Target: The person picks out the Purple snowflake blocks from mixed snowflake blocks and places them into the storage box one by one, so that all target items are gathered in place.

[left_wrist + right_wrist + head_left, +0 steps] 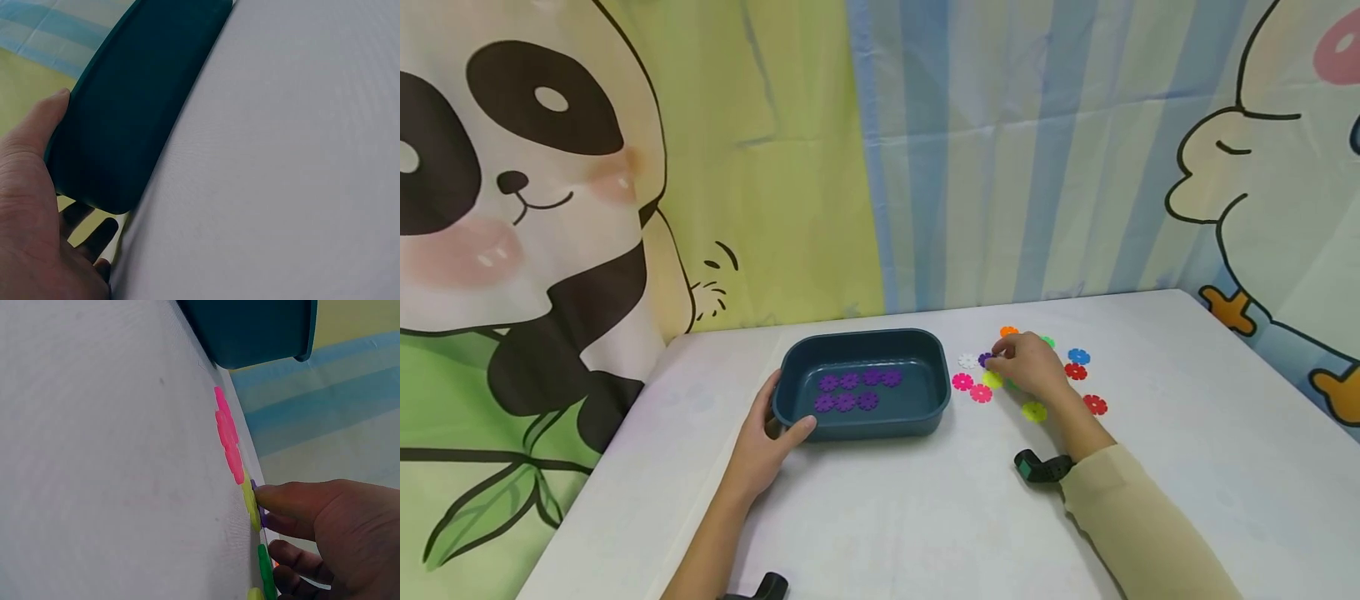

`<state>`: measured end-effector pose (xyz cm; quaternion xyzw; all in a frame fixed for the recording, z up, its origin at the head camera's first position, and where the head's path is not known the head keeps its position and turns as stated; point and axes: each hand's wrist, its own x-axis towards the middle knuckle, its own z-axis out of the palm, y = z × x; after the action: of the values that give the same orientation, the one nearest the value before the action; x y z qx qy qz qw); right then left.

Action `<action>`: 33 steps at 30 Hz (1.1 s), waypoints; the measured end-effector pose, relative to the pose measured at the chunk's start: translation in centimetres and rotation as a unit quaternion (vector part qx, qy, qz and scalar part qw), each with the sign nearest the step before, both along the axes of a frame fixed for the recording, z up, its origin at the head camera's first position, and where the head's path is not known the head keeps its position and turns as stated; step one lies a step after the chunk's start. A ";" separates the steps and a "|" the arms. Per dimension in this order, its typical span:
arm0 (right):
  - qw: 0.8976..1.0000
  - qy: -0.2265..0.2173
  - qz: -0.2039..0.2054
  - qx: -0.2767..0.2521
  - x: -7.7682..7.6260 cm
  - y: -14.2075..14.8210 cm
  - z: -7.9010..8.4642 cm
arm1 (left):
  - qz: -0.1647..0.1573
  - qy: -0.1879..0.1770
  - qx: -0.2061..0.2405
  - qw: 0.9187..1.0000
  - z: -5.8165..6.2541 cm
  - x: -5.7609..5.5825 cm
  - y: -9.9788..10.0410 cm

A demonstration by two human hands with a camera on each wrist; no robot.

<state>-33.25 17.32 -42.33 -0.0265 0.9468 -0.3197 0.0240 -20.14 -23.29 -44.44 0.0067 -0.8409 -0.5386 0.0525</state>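
Observation:
A dark teal plastic tub [861, 431] stands on the white table, with several purple flower-shaped discs [867, 401] lying in two rows on its floor. My left hand [762, 446] grips the tub's left end, thumb at the near rim and fingers round the outer wall. To the right of the tub, my right hand [1030, 365] pinches a purple flower-shaped disc [984, 359] between thumb and index finger, low over the table. Pink discs [981, 393], a white disc [967, 361] and a yellow-green disc [992, 380] lie close to its fingertips.
More flower-shaped discs lie round the right hand: orange [1009, 331], blue [1078, 356], red [1095, 405] and yellow [1033, 412]. A green disc [265, 569] sits beneath the right hand. Behind the table hangs a printed curtain [760, 167].

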 end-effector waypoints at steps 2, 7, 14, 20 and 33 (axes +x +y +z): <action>1.000 0.001 -0.004 0.009 -0.1 -0.2 0.1 | 0.000 0.000 0.002 1.000 0.0 0.0 0.0; 1.000 -0.007 -0.012 0.003 -0.1 -0.5 0.2 | 0.000 0.002 0.003 1.000 0.0 0.0 0.0; 0.999 -0.021 -0.012 -0.027 0.0 -0.3 0.1 | 0.001 0.000 0.002 1.000 0.0 0.1 0.1; 0.998 -0.021 -0.016 -0.052 0.0 -0.2 0.0 | 0.002 0.001 0.002 1.000 0.0 0.1 0.1; 0.992 -0.046 -0.031 -0.117 -0.1 0.3 0.0 | -0.001 0.003 0.003 1.000 0.1 0.1 0.2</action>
<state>-33.34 17.65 -42.28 0.0150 0.9012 -0.4298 0.0540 -20.01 -23.14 -44.35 0.0046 -0.8389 -0.5416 0.0548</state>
